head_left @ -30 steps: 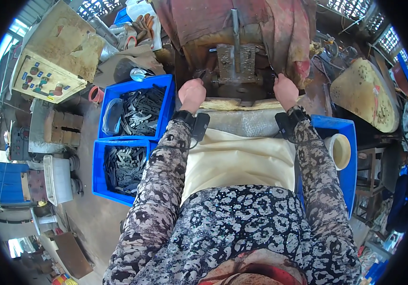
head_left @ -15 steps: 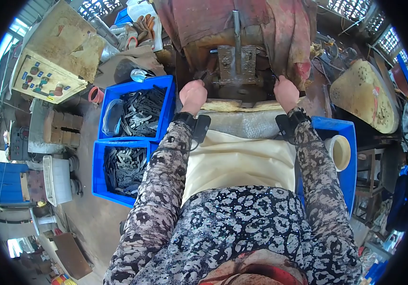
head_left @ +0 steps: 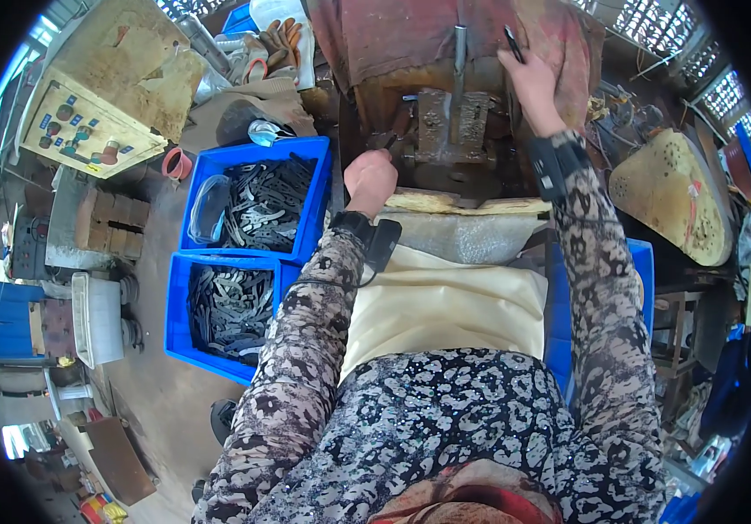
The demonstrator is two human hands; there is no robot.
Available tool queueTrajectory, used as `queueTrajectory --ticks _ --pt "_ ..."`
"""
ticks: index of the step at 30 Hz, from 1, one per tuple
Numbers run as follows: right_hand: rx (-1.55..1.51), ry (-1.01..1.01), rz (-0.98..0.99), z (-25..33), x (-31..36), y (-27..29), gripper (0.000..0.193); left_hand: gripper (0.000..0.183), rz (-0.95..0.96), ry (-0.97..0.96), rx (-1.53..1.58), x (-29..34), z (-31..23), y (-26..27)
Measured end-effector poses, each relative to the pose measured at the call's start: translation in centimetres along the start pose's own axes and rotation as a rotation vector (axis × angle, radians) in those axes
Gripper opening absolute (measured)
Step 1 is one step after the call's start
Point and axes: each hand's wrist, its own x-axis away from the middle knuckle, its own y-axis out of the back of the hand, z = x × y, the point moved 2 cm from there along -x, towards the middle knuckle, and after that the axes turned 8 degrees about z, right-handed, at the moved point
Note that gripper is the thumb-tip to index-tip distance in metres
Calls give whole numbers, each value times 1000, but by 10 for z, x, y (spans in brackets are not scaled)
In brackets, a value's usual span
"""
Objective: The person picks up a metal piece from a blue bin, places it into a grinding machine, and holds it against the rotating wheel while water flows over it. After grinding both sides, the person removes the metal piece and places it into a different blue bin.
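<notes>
See a lower-left blue bin (head_left: 178,301) heaped with flat grey strips (head_left: 234,306), plus a right-hand blue bin (head_left: 560,325) (mostly blocked by the right sleeve (head_left: 594,236), contents not readable). Just beyond, see an upper-left blue bin (head_left: 319,188) with more such strips and a clear plastic container (head_left: 207,210). With left hand (head_left: 372,179), fingers curled tight around a dark slim piece (head_left: 390,141), showing only its tip, just left of the metal block (head_left: 432,122). With right hand (head_left: 534,87), farther out, raised over reddish cloth (head_left: 393,44), pinching a black slim piece (head_left: 512,44), tilted up-left.
</notes>
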Motion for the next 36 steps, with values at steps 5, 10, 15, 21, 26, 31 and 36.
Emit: queueTrajectory --ticks 5,10,15,21,26,31,36 --pt "278 183 -35 54 -33 -26 45 10 -144 -95 26 2 -2 -9" --pt "444 242 127 70 -42 -44 37 9 -239 -139 118 3 1 -13" --pt "504 238 155 66 -43 -45 31 9 -241 -166 109 10 -8 -11" --pt "494 206 176 65 -45 -45 30 10 -271 -196 99 12 -10 -6" --pt "483 206 184 63 -46 -45 31 11 -280 -216 113 12 -9 -10" --pt "523 162 180 67 -44 -44 31 11 -277 -220 107 13 -10 -7" --pt "533 169 180 69 -43 -43 31 13 -269 -218 121 15 -10 -6"
